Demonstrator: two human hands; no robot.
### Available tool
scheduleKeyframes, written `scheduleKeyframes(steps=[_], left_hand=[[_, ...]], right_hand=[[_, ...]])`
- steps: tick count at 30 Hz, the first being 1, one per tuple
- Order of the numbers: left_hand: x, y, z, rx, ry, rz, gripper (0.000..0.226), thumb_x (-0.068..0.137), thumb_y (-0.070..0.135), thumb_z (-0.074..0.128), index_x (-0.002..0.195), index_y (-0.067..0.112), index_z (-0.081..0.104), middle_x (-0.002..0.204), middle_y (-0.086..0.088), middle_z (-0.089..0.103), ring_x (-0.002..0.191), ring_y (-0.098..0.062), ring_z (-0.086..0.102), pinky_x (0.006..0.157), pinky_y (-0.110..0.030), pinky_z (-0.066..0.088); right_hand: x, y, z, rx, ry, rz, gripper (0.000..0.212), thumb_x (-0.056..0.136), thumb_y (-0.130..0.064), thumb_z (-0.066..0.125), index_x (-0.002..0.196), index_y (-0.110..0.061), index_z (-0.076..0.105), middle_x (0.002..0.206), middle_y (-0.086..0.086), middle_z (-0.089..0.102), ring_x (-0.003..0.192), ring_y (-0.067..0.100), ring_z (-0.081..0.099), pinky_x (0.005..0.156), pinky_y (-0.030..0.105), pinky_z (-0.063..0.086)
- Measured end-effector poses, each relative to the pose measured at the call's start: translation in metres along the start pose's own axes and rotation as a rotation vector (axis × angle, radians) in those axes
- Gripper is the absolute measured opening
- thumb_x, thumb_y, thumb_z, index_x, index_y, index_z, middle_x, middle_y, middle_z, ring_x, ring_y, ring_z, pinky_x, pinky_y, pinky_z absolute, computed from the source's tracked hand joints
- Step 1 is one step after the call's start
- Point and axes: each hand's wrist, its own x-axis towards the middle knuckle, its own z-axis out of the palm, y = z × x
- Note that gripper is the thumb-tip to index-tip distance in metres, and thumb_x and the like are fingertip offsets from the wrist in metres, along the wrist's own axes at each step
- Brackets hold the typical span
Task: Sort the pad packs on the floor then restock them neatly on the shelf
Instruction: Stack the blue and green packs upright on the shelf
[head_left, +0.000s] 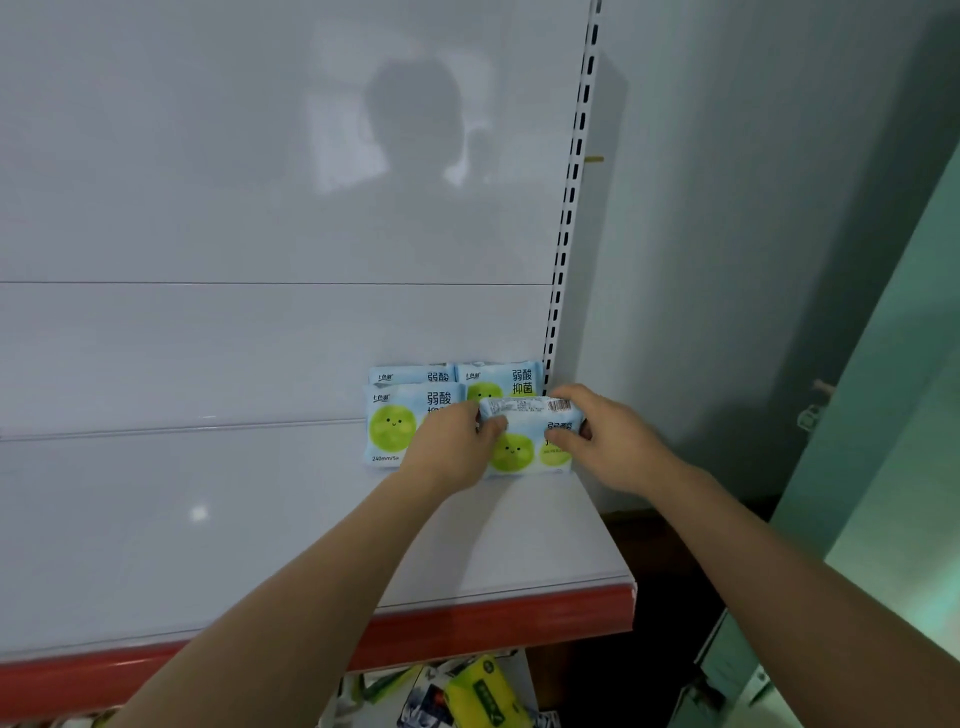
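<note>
With three blue pad packs (410, 415) already at the shelf's (519, 545) back right corner, my left hand (457, 441) and right hand (602, 436) pinch a fourth pack (530, 436) into the front row, more mixed packs (478, 691) remaining below.

Grey wall (727, 208), slotted upright (571, 182), dark floor (675, 597)

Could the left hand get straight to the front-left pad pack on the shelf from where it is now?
Probably yes. The left hand already overlaps the front-left pack's right edge, and nothing stands before it on the shelf. It would first have to release the pack it holds with the right hand.
</note>
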Motion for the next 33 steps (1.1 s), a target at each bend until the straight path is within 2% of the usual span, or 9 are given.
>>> scheduleKeyframes(steps=[4, 7, 11, 16, 20, 23, 27, 30, 33], left_hand=[[-0.005, 0.002, -0.006, 0.298, 0.202, 0.052, 0.033, 0.103, 0.044, 0.042, 0.112, 0.014, 0.053, 0.094, -0.004, 0.067, 0.093, -0.029, 0.062, 0.072, -0.039, 0.048], [-0.012, -0.009, -0.012, 0.451, 0.333, 0.106, 0.023, 0.102, 0.033, 0.043, 0.108, 0.015, 0.054, 0.1, -0.002, 0.06, 0.095, -0.028, 0.056, 0.067, -0.035, 0.039], [-0.015, -0.033, -0.019, 0.519, 0.376, 0.144, 0.015, 0.091, 0.025, 0.059, 0.095, 0.011, 0.063, 0.093, -0.008, 0.059, 0.089, -0.035, 0.055, 0.062, -0.037, 0.04], [-0.024, -0.037, -0.029, 0.525, 0.286, 0.083, 0.029, 0.098, 0.033, 0.049, 0.12, 0.016, 0.059, 0.115, -0.004, 0.057, 0.106, -0.029, 0.05, 0.077, -0.037, 0.044], [-0.034, -0.034, -0.039, 0.502, 0.325, 0.081, 0.029, 0.097, 0.031, 0.051, 0.116, 0.013, 0.062, 0.111, -0.006, 0.059, 0.102, -0.031, 0.053, 0.078, -0.04, 0.048], [-0.049, -0.038, -0.044, 0.517, 0.369, 0.064, 0.026, 0.094, 0.03, 0.054, 0.11, 0.011, 0.064, 0.104, -0.008, 0.061, 0.095, -0.033, 0.055, 0.072, -0.04, 0.047], [-0.08, -0.056, -0.057, 0.547, 0.403, 0.013, 0.038, 0.088, 0.037, 0.049, 0.111, 0.011, 0.066, 0.102, -0.008, 0.064, 0.094, -0.035, 0.059, 0.071, -0.043, 0.05], [-0.11, -0.075, -0.079, 0.544, 0.402, -0.065, 0.042, 0.095, 0.037, 0.053, 0.127, 0.011, 0.059, 0.12, -0.009, 0.061, 0.109, -0.035, 0.055, 0.083, -0.044, 0.049], [-0.148, -0.096, -0.113, 0.566, 0.45, -0.128, 0.051, 0.097, 0.041, 0.052, 0.139, 0.012, 0.05, 0.135, -0.009, 0.055, 0.121, -0.033, 0.05, 0.094, -0.044, 0.046]], right_hand=[[0.016, 0.001, 0.004, -0.08, -0.012, 0.011, 0.04, 0.101, -0.033, 0.056, 0.14, -0.025, 0.053, 0.124, 0.004, 0.058, 0.105, 0.02, 0.057, 0.089, 0.03, 0.047], [0.03, -0.001, 0.01, -0.13, -0.007, 0.04, 0.044, 0.103, -0.035, 0.052, 0.146, -0.027, 0.047, 0.132, 0.007, 0.051, 0.114, 0.025, 0.055, 0.098, 0.036, 0.046], [0.038, -0.005, 0.018, -0.197, 0.031, 0.056, 0.047, 0.103, -0.035, 0.05, 0.148, -0.024, 0.043, 0.137, 0.012, 0.048, 0.117, 0.032, 0.056, 0.099, 0.037, 0.045], [0.038, -0.015, 0.017, -0.224, -0.006, 0.039, 0.056, 0.101, -0.036, 0.054, 0.152, -0.023, 0.035, 0.145, 0.01, 0.04, 0.123, 0.033, 0.053, 0.102, 0.037, 0.044], [0.032, -0.02, 0.011, -0.355, 0.009, 0.028, 0.054, 0.1, -0.039, 0.051, 0.149, -0.021, 0.036, 0.141, 0.01, 0.04, 0.113, 0.033, 0.057, 0.092, 0.042, 0.051], [0.028, -0.032, 0.008, -0.479, 0.123, -0.043, 0.046, 0.1, -0.041, 0.049, 0.139, -0.017, 0.047, 0.135, 0.009, 0.045, 0.111, 0.032, 0.055, 0.086, 0.043, 0.052], [0.024, -0.072, 0.02, -0.435, 0.214, -0.222, 0.042, 0.098, -0.037, 0.051, 0.132, -0.012, 0.057, 0.132, 0.011, 0.055, 0.114, 0.034, 0.054, 0.089, 0.044, 0.049], [0.014, -0.118, 0.046, -0.374, 0.186, -0.345, 0.045, 0.099, -0.038, 0.048, 0.133, -0.011, 0.056, 0.132, 0.011, 0.058, 0.118, 0.035, 0.053, 0.096, 0.046, 0.047], [-0.003, -0.171, 0.079, -0.33, 0.112, -0.459, 0.059, 0.096, -0.047, 0.035, 0.141, -0.013, 0.051, 0.142, 0.013, 0.053, 0.129, 0.034, 0.048, 0.105, 0.049, 0.043]])
